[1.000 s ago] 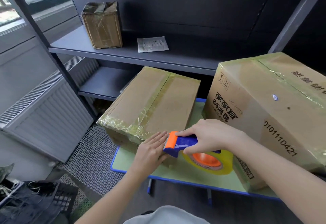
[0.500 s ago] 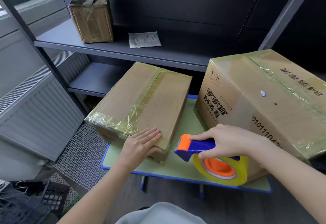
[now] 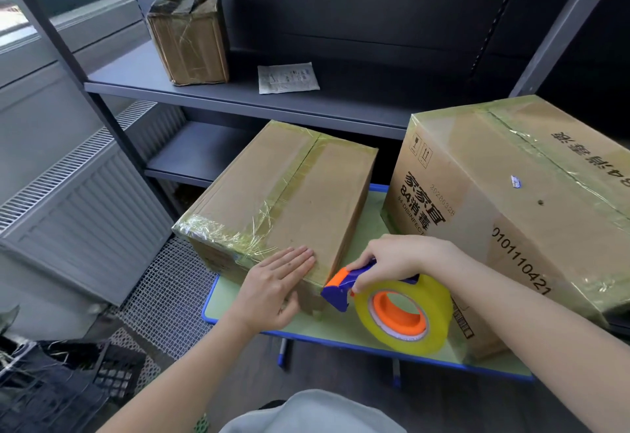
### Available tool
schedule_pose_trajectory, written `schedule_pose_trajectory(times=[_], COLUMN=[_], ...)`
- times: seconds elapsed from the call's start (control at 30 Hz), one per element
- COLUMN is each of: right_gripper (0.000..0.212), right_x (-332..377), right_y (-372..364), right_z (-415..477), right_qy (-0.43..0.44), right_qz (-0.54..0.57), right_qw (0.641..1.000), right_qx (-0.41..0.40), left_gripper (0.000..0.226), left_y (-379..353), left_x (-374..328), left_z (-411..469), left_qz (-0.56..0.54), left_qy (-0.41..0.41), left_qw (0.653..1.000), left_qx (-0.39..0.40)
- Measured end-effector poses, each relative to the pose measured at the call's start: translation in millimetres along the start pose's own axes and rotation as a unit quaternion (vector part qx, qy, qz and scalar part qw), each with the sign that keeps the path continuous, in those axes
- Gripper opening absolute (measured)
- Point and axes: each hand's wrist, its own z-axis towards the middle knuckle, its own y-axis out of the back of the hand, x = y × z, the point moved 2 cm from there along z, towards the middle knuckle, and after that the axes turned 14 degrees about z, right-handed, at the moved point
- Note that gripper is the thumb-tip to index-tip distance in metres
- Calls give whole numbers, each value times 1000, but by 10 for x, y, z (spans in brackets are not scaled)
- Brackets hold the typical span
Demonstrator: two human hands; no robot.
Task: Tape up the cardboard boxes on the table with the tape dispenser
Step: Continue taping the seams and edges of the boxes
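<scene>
Two hands busy: left hand (image 3: 272, 287) flat on small box (image 3: 283, 201) near corner, right hand (image 3: 395, 258) clamped on tape dispenser (image 3: 385, 299), nose at box's rt edge. Risk (my guess): box overhangs table (image 3: 341, 330), hard pull cld slide it, tape wrinkles. Big box (image 3: 511, 214) just beside.

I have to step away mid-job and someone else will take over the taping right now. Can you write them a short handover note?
Left hand: flat, palm down on the near corner of the smaller box, steadying it.
Right hand: gripping the tape dispenser, its orange-tipped head at that box's near right corner.
Both boxes sit on the green table; the large printed box is on the right.
Done: tape already runs along the top seam and edges of both boxes.
Left: probably the strip at the smaller box's near right corner; the hidden sides of both boxes cannot be checked from here.
</scene>
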Motion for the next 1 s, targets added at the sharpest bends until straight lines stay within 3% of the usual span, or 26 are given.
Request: schedule_pose_trajectory(times=[0.13, 0.2, 0.33, 0.57, 0.7, 0.9, 1.0], right_gripper=[54, 50, 51, 51, 49, 65, 66], right_x=[-128, -230, -292, -233, -63, 221, 290], right_y=[-155, -183, -36, 127, 153, 212, 216], right_z=[140, 111, -27, -234, -373, -216, 20], right_qy=[-52, -61, -67, -85, -34, 67, 116], right_qz=[-61, -30, 63, 44, 55, 1, -29], right_qw=[996, 997, 994, 969, 935, 895, 880], right_qx=[40, 24, -54, -228, -348, -442, -459], left_gripper=[58, 48, 44, 37, 40, 58, 55], left_y=[41, 45, -57, -270, -263, -176, -135], left_x=[-18, -93, -339, -500, -529, -895, -980], left_z=[18, 49, 234, 303, 358, 590, 740], left_qz=[-8, 12, 61, 105, 90, 41, -79], left_qy=[18, 41, 118, 146, 148, 145, 84], left_qw=[1000, 999, 991, 983, 985, 983, 984], left_qx=[16, -6, -27, -28, 7, 108, 139])
